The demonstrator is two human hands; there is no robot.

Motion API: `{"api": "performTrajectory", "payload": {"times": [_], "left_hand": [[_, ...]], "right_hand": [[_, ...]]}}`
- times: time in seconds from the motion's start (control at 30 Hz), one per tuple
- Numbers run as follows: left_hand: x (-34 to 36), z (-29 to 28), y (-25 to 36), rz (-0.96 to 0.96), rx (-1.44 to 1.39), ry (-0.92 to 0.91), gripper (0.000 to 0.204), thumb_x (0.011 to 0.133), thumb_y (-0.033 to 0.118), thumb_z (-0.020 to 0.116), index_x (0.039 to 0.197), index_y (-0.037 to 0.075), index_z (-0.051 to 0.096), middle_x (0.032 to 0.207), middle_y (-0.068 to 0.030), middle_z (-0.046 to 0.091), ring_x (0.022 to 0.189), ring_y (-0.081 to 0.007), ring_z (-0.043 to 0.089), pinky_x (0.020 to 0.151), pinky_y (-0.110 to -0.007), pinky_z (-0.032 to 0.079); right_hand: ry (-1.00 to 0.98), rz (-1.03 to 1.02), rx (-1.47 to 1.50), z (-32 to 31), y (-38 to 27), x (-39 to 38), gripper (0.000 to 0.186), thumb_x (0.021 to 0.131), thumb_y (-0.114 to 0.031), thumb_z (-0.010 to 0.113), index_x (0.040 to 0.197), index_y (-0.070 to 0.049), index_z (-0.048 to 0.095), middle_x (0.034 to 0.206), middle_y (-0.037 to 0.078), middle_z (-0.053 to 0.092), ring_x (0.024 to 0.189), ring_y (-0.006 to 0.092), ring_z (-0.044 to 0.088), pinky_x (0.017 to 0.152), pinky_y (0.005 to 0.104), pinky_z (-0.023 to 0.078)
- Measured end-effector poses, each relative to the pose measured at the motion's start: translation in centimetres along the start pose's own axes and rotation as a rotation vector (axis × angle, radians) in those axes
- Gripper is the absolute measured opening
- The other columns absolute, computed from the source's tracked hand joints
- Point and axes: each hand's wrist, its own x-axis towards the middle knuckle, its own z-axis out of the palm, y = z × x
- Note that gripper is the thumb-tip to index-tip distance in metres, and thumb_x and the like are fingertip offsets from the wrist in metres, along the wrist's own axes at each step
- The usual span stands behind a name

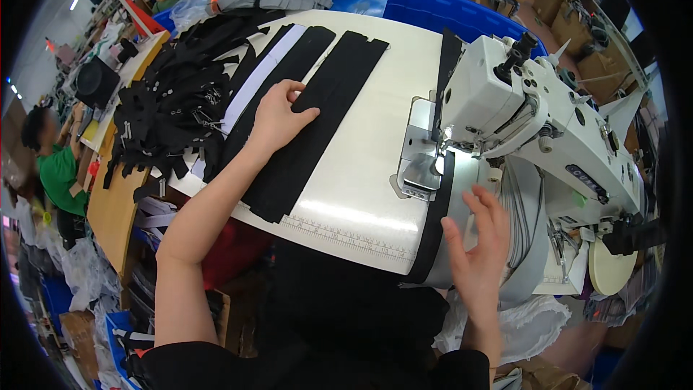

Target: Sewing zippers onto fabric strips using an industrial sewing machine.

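Observation:
My left hand [284,119] is over a wide black fabric strip [332,97] on the white sewing table, thumb and fingers apart, apparently touching it; nothing is gripped. Beside it are another black strip [314,45] and a white band [266,72]. To the right, my right hand [480,253] is open, fingers spread, above grey fabric [456,227] to the right of a narrow black strip [431,235]. That strip runs under the head of a white sewing machine [484,83], past its metal plate [420,152]. Whether my right hand touches the fabric, I cannot tell.
Black straps with metal clips [177,94] are heaped at the table's left. A blue bin [426,3] is behind the table. A ruler scale [346,238] runs along the table's front edge. A person in a green top [61,177] is at far left.

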Motion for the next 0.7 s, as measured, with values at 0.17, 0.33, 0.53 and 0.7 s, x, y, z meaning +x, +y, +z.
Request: {"api": "performTrajectory", "payload": {"times": [0.17,0.33,0.53,0.7], "left_hand": [[-2.2,0.2,4.7,-0.416,-1.100,-0.310,0.027,0.101,0.028,0.071,0.106,0.001,0.071,0.085,-0.0051,0.072,0.071,-0.0107,0.064,0.065,-0.027,0.053],[-8.4,3.0,10.5,-0.319,-1.230,-0.577,0.024,0.108,0.030,0.061,0.116,0.007,0.064,0.098,-0.0066,0.077,0.085,-0.0096,0.070,0.073,-0.025,0.055],[-5.9,4.8,10.6,-0.337,-1.218,-0.494,0.022,0.111,0.028,0.056,0.113,0.008,0.063,0.094,-0.0084,0.078,0.077,-0.0116,0.072,0.071,-0.028,0.059],[-6.5,5.1,11.1,-0.373,-1.176,-0.525,0.027,0.111,0.029,0.054,0.112,0.005,0.067,0.091,-0.0056,0.077,0.081,-0.0100,0.070,0.076,-0.029,0.058]], "right_hand": [[-0.039,-0.030,0.432,2.7,-1.9,-1.1,0.041,0.092,-0.016,0.079,0.128,0.000,0.066,0.120,0.016,0.071,0.110,0.0304,0.068,0.094,0.0377,0.054],[-0.356,0.522,1.012,4.7,-5.6,-1.2,0.031,0.098,-0.019,0.075,0.118,0.004,0.069,0.102,0.010,0.078,0.086,0.0085,0.070,0.075,0.0248,0.055],[-0.685,0.610,0.854,0.8,-2.9,-6.1,0.027,0.098,-0.018,0.074,0.083,0.003,0.068,0.069,0.002,0.071,0.062,0.0038,0.058,0.055,0.0241,0.042],[-0.929,0.348,0.557,-2.7,-1.5,-7.2,0.024,0.095,-0.020,0.078,0.090,0.002,0.069,0.067,0.005,0.068,0.055,0.0120,0.057,0.054,0.0286,0.044]]}}
